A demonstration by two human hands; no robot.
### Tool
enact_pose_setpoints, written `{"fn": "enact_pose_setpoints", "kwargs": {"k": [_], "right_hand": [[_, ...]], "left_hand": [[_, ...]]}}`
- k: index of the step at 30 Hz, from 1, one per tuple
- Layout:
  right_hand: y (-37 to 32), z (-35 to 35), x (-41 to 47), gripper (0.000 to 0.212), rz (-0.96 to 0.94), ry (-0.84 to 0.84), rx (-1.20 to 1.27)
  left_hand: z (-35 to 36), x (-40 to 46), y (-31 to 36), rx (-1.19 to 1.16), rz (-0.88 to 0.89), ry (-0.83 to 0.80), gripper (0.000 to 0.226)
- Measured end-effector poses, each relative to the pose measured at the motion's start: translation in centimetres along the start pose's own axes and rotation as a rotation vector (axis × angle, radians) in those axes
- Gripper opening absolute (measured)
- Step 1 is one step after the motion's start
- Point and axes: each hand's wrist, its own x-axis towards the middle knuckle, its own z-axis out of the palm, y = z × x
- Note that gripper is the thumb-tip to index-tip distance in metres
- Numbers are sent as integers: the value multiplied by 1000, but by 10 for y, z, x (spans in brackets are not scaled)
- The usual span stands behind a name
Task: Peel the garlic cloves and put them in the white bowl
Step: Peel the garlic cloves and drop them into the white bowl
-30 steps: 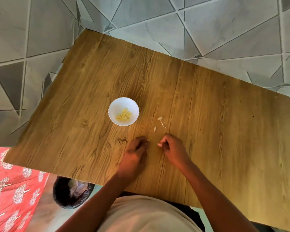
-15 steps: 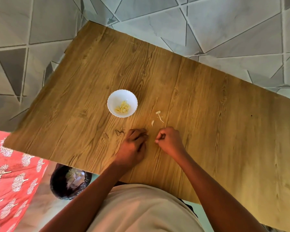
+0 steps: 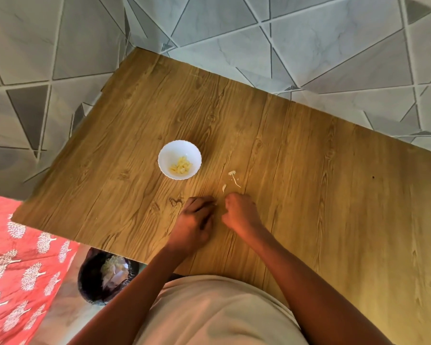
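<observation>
1. Under everything: grey tiled floor [image 3: 309,33] with a triangle pattern, filling the top and left of the head view.
2. Wooden table [image 3: 334,195], grain finish, runs diagonally across the view; both hands work near its near edge.
3. Person's beige shirt [image 3: 209,312] fills the bottom centre; both bare forearms reach forward over the table.
4. Red cloth [image 3: 18,257] with a white tree print lies at lower left, off the table.
5. Dark bin [image 3: 90,282] sits on the floor just below the table's near edge, with pale scraps inside.
6. Left hand [image 3: 194,220] rests on the table, fingers curled downward. Can't tell if it holds anything.
7. Right hand [image 3: 241,212] is just beside the left, apart from it, fingers curled into a fist. Contents hidden, can't tell.
8. White bowl [image 3: 168,151] stands upright on the table, beyond and left of the hands, well apart from them.
9. Peeled garlic cloves [image 3: 181,165], yellowish, are piled in the bowl's bottom.
10. Peel scraps [image 3: 233,176] lie on the table just beyond the right hand; one small piece [image 3: 224,188] is nearest the knuckles.
</observation>
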Motion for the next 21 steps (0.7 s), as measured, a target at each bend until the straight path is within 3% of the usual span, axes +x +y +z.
{"fn": "enact_pose_setpoints", "kwargs": {"k": [6, 9, 12, 16, 21], "right_hand": [[23, -10, -15, 6, 178, -64, 843], [24, -12, -23, 9, 212, -97, 1006], [31, -13, -28, 9, 207, -122, 1053], [38, -14, -31, 2, 151, -142, 1067], [37, -8, -32, 11, -137, 92, 516]], "left_hand": [[-7, 8, 18, -303, -112, 1, 32], [-5, 13, 30, -440, -174, 7, 31], [-3, 15, 31, -482, -211, 9, 26], [-3, 21, 33, -355, -132, 3, 33], [-7, 23, 45, -147, 7, 34, 26]]}}
